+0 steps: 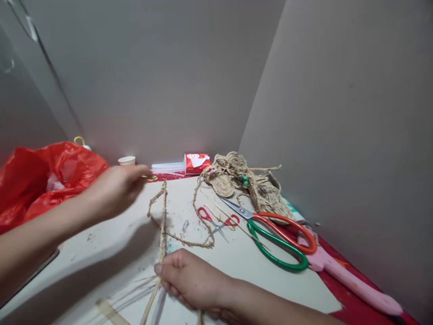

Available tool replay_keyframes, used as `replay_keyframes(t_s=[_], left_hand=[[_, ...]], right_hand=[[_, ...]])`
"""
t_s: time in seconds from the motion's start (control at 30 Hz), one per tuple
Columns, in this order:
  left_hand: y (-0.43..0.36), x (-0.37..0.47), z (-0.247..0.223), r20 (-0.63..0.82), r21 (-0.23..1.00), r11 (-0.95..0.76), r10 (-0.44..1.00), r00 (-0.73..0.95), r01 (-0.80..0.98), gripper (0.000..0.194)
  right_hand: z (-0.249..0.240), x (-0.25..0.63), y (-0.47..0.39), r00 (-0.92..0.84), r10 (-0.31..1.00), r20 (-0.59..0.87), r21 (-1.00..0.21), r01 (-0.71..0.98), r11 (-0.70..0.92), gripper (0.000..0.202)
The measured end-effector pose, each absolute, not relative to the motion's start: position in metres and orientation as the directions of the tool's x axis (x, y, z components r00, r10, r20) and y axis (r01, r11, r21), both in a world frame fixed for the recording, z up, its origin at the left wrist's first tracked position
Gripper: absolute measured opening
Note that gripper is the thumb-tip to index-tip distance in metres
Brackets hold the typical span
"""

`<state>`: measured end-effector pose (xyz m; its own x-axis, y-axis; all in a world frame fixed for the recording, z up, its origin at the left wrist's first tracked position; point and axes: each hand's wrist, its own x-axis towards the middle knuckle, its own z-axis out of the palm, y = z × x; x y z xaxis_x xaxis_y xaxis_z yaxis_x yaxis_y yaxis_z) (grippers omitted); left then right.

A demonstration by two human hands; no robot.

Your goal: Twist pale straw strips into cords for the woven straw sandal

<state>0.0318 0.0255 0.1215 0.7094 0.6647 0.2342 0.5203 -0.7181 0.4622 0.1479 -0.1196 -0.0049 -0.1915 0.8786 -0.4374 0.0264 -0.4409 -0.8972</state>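
A narrow straw braid (164, 216) runs up the white board, and its thin end loops off to the right. My right hand (189, 275) is closed at the braid's near end, thumb and forefinger pinching it. Loose straw strands (150, 300) spread below that pinch toward the bottom edge. My left hand (118, 189) is raised at the left, apart from the braid. Motion smears its fingers, so whether they hold anything cannot be made out. Small red-handled scissors (218, 222) and large shears (280, 239) with one orange and one green handle lie to the right.
A heap of coiled straw braid (225, 180) sits at the back right. Beside it are a red tissue pack (196, 163), white straw-like sticks (167, 168) and a paper cup (126, 160). A red plastic bag (77, 160) fills the left. A pink tool (358, 282) lies at the right edge.
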Motion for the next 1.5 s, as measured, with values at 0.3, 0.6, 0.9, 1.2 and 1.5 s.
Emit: replay_keyframes(t_s=[0.3,0.6,0.9,1.2,1.5], left_hand=[[0.031,0.218,0.042,-0.063,0.072,-0.832,0.547,0.835,0.55,0.031],[0.039,0.238,0.029,-0.147,0.169,-0.73,0.645,0.75,0.662,0.028],[0.017,0.21,0.084,-0.123,0.757,-0.454,0.607,0.785,0.47,0.006],[-0.024,0.103,0.13,-0.139,0.977,-0.063,0.536,0.833,0.204,0.026],[-0.079,-0.021,0.094,-0.176,0.974,0.048,0.775,0.607,0.221,0.032]], right_hand=[[-0.017,0.152,-0.109,-0.249,0.909,-0.333,-0.937,0.195,-0.29,0.027],[-0.037,0.147,-0.105,-0.219,0.921,-0.322,-0.943,0.159,-0.292,0.032],[-0.018,0.148,-0.109,-0.197,0.906,-0.375,-0.926,0.119,-0.358,0.031],[-0.002,0.142,-0.12,-0.239,0.915,-0.325,-0.945,0.05,-0.323,0.032],[-0.006,0.143,-0.129,-0.352,0.883,-0.311,-0.928,-0.088,-0.362,0.031]])
